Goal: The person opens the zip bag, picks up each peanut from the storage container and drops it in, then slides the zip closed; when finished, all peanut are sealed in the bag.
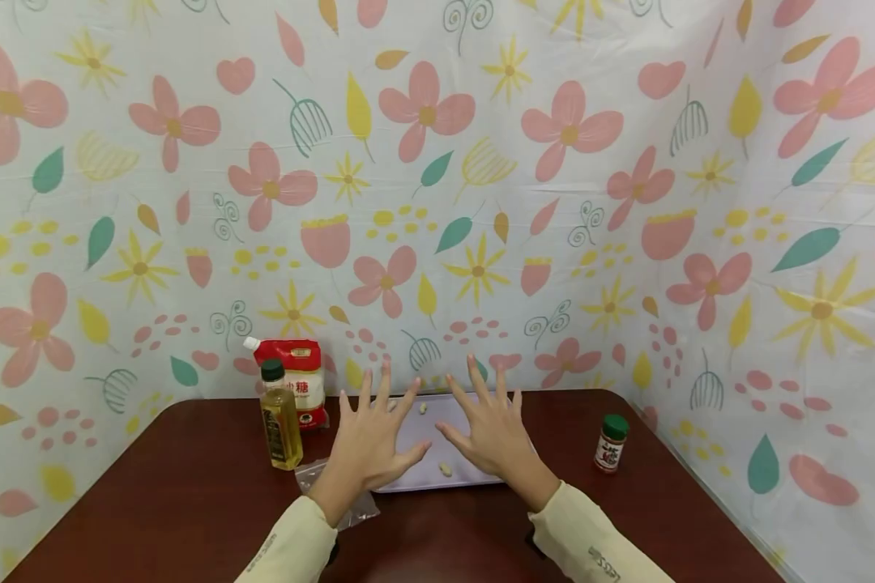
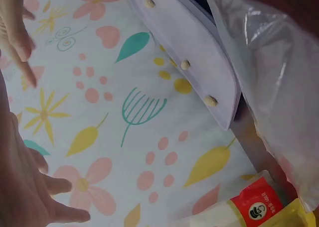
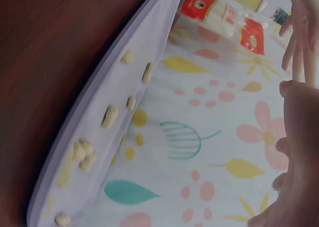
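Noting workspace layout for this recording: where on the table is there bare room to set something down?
The tabletop is bare between the lilac tray and the green-capped jar, and left of the tall bottle. It is crowded left of the tray, where the bottle, red sugar bag and clear plastic bag cluster.

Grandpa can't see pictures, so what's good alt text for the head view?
A person's left hand and right hand, fingers spread, hover before a lavender tray bearing pale lumps. A yellowish bottle and a red and white bag stand on the dark table at left, a green-lidded jar at right. Flowery cloth hangs behind.
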Action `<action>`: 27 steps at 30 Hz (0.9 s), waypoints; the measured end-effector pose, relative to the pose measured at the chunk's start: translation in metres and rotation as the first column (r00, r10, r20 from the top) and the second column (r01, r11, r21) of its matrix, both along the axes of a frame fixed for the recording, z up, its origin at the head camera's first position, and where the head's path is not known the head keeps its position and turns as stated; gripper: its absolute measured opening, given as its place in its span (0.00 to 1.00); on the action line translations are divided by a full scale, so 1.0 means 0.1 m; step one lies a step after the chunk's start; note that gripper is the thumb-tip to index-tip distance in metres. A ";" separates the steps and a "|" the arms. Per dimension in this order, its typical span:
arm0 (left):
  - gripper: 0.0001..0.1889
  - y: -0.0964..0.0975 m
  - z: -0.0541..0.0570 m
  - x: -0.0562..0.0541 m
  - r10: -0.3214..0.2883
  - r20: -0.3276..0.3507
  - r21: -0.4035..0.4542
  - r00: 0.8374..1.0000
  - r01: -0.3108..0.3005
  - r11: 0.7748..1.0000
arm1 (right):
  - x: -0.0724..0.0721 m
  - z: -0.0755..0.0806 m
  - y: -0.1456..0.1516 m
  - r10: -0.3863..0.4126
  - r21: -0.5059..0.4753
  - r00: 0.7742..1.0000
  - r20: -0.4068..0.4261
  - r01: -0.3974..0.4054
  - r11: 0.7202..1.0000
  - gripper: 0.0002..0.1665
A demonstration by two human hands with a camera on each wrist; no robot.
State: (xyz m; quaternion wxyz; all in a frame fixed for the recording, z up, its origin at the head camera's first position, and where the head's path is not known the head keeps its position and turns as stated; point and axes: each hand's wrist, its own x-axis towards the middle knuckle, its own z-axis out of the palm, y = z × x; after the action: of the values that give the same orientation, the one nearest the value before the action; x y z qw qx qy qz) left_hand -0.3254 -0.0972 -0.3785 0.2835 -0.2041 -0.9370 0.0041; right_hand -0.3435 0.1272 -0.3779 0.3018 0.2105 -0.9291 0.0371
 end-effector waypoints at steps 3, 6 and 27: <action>0.44 -0.04 -0.02 0.04 -0.021 -0.008 0.031 1.000 0.021 0.999 | 0.01 -0.03 -0.03 0.013 -0.027 0.998 0.061 -0.011 1.000 0.42; 0.43 -0.10 -0.04 0.08 -0.016 -0.011 0.037 1.000 0.016 0.999 | 0.00 -0.06 -0.08 0.032 -0.022 0.997 0.075 -0.030 0.999 0.40; 0.26 -0.83 -0.08 0.34 0.075 0.372 0.438 0.925 -0.246 0.865 | 0.00 -0.15 -0.67 0.248 -0.201 0.936 0.250 -0.201 0.959 0.19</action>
State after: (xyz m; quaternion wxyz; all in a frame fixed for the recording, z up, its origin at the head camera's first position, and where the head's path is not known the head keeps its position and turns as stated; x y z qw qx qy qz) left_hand -0.2916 -0.1806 -0.3865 0.1563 -0.0456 -0.9575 -0.2380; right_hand -0.3439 0.0602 -0.3930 0.1816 0.2815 -0.9248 0.1802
